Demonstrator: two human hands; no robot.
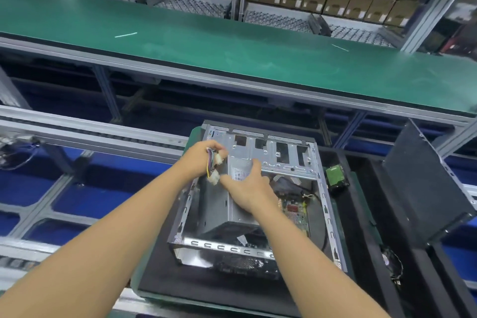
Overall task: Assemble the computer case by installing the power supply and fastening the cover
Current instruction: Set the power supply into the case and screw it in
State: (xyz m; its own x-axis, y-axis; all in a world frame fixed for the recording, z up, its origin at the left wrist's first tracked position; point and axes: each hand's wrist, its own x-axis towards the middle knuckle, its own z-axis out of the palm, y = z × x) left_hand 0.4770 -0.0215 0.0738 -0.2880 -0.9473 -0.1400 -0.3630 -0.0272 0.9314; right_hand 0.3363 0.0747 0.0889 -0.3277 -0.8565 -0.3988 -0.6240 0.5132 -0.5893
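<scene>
Both bare forearms (108, 240) reach forward over the open steel computer case (321, 188). Inside it the grey box-shaped power supply (222, 210) sits tilted, long axis running away from the camera; the right hand (249, 190) grasps its far end with thumb and fingers spread, the left hand (202, 159) curls around its coloured cables (212, 162).

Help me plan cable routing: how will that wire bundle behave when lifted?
Probably floppy: the wire bundle bends loosely below the left hand, white connectors dangling. Likely light, held by fingers alone. It may snag on the case edges.
</scene>
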